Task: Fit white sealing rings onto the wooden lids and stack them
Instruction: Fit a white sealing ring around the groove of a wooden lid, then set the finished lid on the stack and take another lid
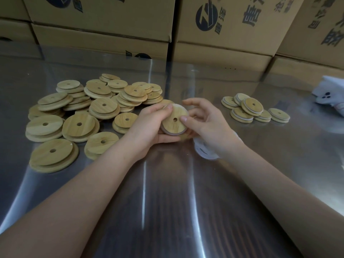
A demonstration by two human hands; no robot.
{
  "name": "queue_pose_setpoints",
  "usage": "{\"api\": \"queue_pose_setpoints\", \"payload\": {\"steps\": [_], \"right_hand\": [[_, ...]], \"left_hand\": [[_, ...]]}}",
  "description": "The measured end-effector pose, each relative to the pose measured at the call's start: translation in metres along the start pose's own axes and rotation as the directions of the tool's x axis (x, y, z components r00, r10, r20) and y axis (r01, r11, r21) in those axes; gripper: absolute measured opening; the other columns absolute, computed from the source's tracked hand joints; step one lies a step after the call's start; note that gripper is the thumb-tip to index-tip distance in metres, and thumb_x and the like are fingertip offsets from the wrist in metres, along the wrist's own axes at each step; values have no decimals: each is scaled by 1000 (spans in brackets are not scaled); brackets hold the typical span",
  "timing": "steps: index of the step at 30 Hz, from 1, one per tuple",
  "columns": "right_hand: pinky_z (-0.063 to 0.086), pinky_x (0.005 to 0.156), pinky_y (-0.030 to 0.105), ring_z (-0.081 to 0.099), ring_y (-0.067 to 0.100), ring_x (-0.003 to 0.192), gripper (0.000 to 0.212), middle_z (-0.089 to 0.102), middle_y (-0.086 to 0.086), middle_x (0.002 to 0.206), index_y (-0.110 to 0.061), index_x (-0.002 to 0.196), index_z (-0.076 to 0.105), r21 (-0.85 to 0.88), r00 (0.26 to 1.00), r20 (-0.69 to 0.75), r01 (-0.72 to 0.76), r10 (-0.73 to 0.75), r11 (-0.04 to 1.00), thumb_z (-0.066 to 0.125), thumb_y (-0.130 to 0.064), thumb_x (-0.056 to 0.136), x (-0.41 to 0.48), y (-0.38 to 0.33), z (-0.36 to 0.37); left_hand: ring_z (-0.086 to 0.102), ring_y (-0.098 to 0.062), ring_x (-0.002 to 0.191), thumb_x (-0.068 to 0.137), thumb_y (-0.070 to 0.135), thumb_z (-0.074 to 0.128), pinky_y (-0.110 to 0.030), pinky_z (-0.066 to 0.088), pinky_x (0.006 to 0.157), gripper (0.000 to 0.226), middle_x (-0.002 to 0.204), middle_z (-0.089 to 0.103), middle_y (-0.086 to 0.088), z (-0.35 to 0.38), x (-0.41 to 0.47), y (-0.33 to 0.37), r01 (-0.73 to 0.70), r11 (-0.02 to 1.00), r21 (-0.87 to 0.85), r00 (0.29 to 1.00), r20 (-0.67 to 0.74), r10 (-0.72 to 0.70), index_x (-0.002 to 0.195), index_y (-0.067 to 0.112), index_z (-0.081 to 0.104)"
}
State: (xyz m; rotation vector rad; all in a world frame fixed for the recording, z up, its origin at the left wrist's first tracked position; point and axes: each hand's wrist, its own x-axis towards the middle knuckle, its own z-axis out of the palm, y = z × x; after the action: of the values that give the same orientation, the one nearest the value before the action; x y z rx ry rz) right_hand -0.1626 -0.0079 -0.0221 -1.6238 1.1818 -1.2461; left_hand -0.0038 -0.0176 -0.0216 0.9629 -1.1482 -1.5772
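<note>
Steel table [167, 192]: a big pile of bare wooden lids [83, 112] waits left, about 6 ringed lids [249, 108] lie loosely heaped right, and between them left hand [149, 123] and right hand [204, 123] pinch 1 lid [175, 113], white ring [172, 134] at its rim.

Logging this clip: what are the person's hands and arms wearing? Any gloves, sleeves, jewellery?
Nothing worn that shows. The left hand and right hand are bare: no gloves, rings or watch. The left forearm and right forearm are uncovered to the frame's edge; no sleeve is visible. Thumbnails look short, unpainted.
</note>
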Motion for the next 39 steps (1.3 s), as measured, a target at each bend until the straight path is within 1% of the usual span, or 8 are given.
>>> {"api": "queue_pose_setpoints", "payload": {"steps": [4, 7, 11, 14, 19, 26, 34, 39], "right_hand": [[52, 53, 32, 61, 19, 54, 34, 65, -1, 67, -18, 116, 57, 51, 997, -72, -9, 12, 999, 68, -5, 88, 2, -4, -6], [53, 54, 32, 60, 19, 51, 39, 64, 2, 65, -24, 121, 55, 140, 988, -149, -12, 33, 990, 65, -4, 90, 6, -8, -15], [57, 57, 30, 62, 19, 55, 34, 63, 9, 75, -23, 122, 62, 281, 961, -225, -92, 158, 955, 60, -4, 93, 15, -7, -33], [57, 55, 28, 64, 18, 53, 33, 67, 9, 71, -18, 124, 61, 355, 921, -283, -161, 270, 921, 60, -5, 93, 21, -2, -49], [54, 50, 24, 64, 16, 48, 31, 67, 13, 83, -13, 124, 59, 416, 812, -431, -208, 393, 885, 60, -5, 94, 33, 6, -66], [58, 51, 27, 68, 23, 66, 36, 62, 14, 93, -7, 127, 55, 536, 651, -555, -197, 519, 821, 59, 0, 93, 36, 24, -76], [60, 62, 32, 70, 29, 76, 47, 63, 21, 100, 0, 133, 47, 572, 650, -550, -164, 524, 804, 61, 7, 89, 35, 25, -86], [61, 71, 31, 70, 25, 76, 56, 63, 17, 100, 2, 137, 42, 537, 635, -594, -146, 495, 831, 64, 10, 85, 34, 25, -92]], "left_hand": [[74, -26, 87, 102, 28, 47, -42, 62, 72, 22, 104, 72, -11, 0, 0, -1, -33, 999, 31, 999, -23, 34, 112, 17, 65], [73, -23, 71, 103, 25, 46, -36, 61, 67, 18, 101, 69, -8, 1, -1, -5, -129, 970, 207, 987, -65, 145, 101, 23, 64], [70, -22, 68, 100, 17, 48, -28, 58, 61, 19, 91, 70, -2, 1, -2, -11, -260, 841, 474, 955, -2, 296, 98, 24, 65], [70, -14, 66, 97, 14, 50, -33, 59, 68, 25, 83, 70, 8, 1, -4, -13, -321, 735, 597, 934, 73, 349, 89, 32, 65], [67, -12, 67, 95, 15, 53, -40, 58, 73, 24, 79, 71, 8, 1, -5, -13, -327, 667, 669, 930, 101, 354, 87, 32, 67], [66, -18, 69, 94, 15, 52, -44, 54, 74, 22, 78, 71, 2, -1, -6, -13, -351, 582, 734, 915, 138, 378, 91, 29, 69], [66, -18, 70, 95, 17, 52, -44, 53, 75, 24, 77, 71, 0, -1, -4, -13, -343, 564, 751, 918, 140, 371, 88, 36, 65], [64, -3, 69, 96, 15, 52, -27, 53, 72, 24, 76, 68, 17, -2, -3, -13, -334, 588, 737, 921, 124, 368, 89, 33, 66]]}}
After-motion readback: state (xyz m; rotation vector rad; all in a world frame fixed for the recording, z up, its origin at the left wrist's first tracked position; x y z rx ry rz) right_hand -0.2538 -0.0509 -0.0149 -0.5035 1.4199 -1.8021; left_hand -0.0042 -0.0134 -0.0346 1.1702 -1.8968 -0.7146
